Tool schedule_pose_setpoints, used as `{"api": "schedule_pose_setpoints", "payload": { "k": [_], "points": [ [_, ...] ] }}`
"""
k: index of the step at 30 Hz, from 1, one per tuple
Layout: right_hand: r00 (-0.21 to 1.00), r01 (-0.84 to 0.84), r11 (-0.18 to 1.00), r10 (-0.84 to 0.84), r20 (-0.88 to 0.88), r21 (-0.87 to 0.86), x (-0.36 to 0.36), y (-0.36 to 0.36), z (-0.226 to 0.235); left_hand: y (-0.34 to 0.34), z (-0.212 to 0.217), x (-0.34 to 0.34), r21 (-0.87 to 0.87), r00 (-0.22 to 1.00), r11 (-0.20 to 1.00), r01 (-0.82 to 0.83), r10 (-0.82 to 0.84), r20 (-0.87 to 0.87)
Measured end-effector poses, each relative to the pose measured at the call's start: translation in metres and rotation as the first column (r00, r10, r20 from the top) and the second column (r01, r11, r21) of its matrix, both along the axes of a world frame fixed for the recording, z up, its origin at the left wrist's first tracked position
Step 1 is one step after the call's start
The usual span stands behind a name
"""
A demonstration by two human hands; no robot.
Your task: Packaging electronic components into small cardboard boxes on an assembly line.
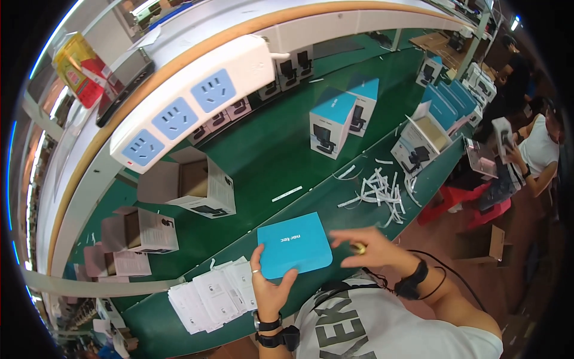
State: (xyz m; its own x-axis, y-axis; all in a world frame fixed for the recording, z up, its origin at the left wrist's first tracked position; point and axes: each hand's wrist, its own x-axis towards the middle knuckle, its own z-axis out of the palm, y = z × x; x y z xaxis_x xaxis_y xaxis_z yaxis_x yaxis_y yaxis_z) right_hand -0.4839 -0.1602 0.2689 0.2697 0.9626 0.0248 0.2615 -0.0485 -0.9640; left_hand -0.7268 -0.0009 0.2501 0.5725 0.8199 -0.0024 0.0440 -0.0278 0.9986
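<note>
Left fingers hold the blue box, just beside right fingers.

Moderate, fairly even indoor light over green desk; blue box and white power strip bright, crisp. Glaring blue-white tube light along left rim; small bright lamp at upper right. Shadows soft, faint. Right hand blurred at fingertips; left hand sharp. Far right background dim, co-worker in dark clothing murky. Strong fisheye bend: shelf edge arcs overhead, corners black.
</note>
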Motion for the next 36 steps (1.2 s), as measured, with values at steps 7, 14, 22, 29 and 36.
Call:
{"api": "schedule_pose_setpoints", "payload": {
  "k": [7, 14, 22, 29, 36],
  "points": [
    [0.984, 0.004, 0.994, -0.023, 0.177, 0.110, -0.031, 0.016, -0.016, 0.018, -0.018, -0.034, 0.019, 0.986, 0.987, 0.159, -0.160, 0.056],
    [0.853, 0.106, 0.922, -0.277, 0.442, 0.373, -0.048, 0.023, -0.045, 0.006, -0.036, -0.033, 0.403, 0.982, 0.915, 0.022, 0.056, -0.181],
    [0.904, 0.224, 0.926, -0.314, 0.290, 0.302, -0.058, 0.013, -0.059, 0.009, -0.051, -0.049, 0.579, 0.972, 0.809, 0.102, 0.043, -0.232],
    [0.763, -0.017, 0.922, -0.238, 0.601, 0.387, -0.053, 0.020, -0.060, 0.007, 0.017, 0.000, 0.780, 0.838, 0.425, 0.459, 0.086, -0.539],
    [0.781, -0.006, 0.916, -0.246, 0.574, 0.401, -0.066, 0.018, -0.089, -0.005, -0.035, 0.014, 0.757, 0.765, 0.284, 0.588, 0.109, -0.635]
  ]
}}
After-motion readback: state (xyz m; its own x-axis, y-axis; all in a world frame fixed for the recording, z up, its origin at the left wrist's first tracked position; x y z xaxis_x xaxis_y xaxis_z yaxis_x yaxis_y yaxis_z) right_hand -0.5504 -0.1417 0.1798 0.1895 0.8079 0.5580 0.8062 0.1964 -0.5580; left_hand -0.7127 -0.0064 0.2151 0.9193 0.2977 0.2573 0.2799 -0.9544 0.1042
